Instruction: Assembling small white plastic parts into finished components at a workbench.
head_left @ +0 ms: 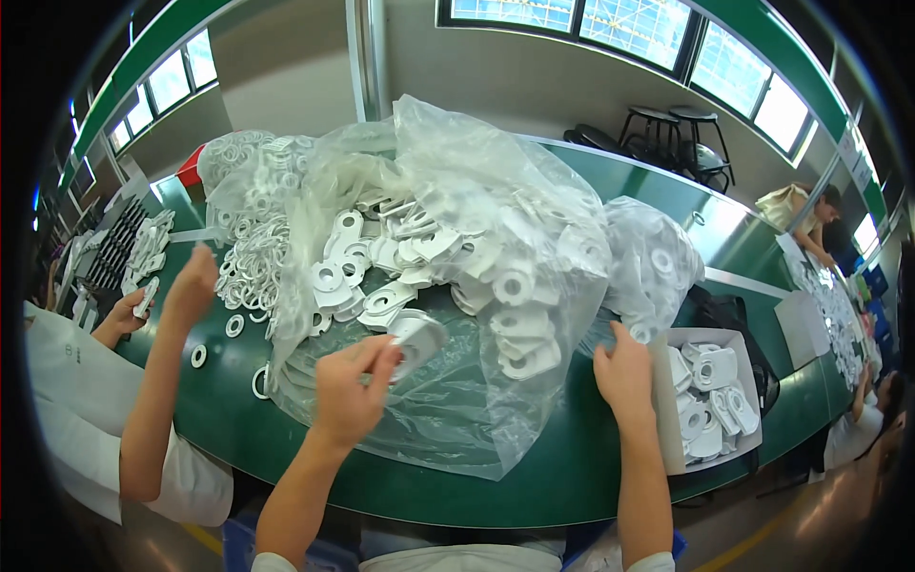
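My left hand (355, 391) is closed on a white plastic part (416, 343) with a round opening, lifted above a large clear plastic bag (448, 434). Many similar white plates with round holes (381, 253) lie heaped in that bag's mouth. My right hand (625, 370) reaches to the lower edge of a smaller clear bag (653, 253), which holds white ring-shaped parts. Its thumb and forefinger look apart, and the fingertips are partly lost against the plastic. Close by on its right stands an open box (673, 419) of white parts.
Loose white rings (234, 326) lie on the green table (429, 500) to the left, beside a pile of rings (253, 262). A co-worker's arm (157, 410) reaches in at left. A black bag (729, 319) lies behind the box. Stools (677, 124) stand beyond the table.
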A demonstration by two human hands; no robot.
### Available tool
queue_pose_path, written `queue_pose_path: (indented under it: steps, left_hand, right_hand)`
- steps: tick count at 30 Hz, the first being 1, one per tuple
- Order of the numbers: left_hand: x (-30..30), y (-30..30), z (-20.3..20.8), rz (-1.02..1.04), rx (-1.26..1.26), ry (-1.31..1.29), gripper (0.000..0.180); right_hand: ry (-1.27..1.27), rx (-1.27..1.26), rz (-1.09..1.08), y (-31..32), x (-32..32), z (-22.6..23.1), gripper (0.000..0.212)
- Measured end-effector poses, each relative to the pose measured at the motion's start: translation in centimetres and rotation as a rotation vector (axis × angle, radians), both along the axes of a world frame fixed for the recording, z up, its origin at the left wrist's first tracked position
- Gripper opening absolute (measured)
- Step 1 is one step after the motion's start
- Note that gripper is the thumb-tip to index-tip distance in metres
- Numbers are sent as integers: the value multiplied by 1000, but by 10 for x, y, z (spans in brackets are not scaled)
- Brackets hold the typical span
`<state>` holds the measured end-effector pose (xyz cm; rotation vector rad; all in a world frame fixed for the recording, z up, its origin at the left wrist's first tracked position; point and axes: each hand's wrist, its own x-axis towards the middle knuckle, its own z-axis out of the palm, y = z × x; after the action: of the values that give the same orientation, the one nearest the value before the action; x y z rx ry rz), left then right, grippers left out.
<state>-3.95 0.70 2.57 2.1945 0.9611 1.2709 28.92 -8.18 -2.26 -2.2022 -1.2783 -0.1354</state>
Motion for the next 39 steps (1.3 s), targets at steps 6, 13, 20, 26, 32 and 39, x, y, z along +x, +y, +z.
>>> queue_pose_path:
  steps: [6, 13, 20, 26, 32, 39]
  left_hand:
    - [52, -8, -16, -284, 154, -49, 9]
    - [50, -19, -34, -421, 119, -26, 11]
    - [48, -19, -36, -412, 85, -34, 11]
    - [48, -20, -35, -442, 47, -12, 11]
    - [46, -18, -38, -445, 8, -12, 11]
    - [48, -17, -36, -436, -15, -18, 10]
  right_hand:
    - [16, -217, -230, 31, -3, 7, 56]
    - [-152, 439, 13, 61, 36, -10, 53]
    - [-384, 137, -134, 93, 48, 31, 39]
    - [-275, -34, -127, 70, 52, -12, 38]
    - [-60, -94, -55, 32, 0, 9, 46]
    - [39, 150, 254, 2, -5, 13, 45]
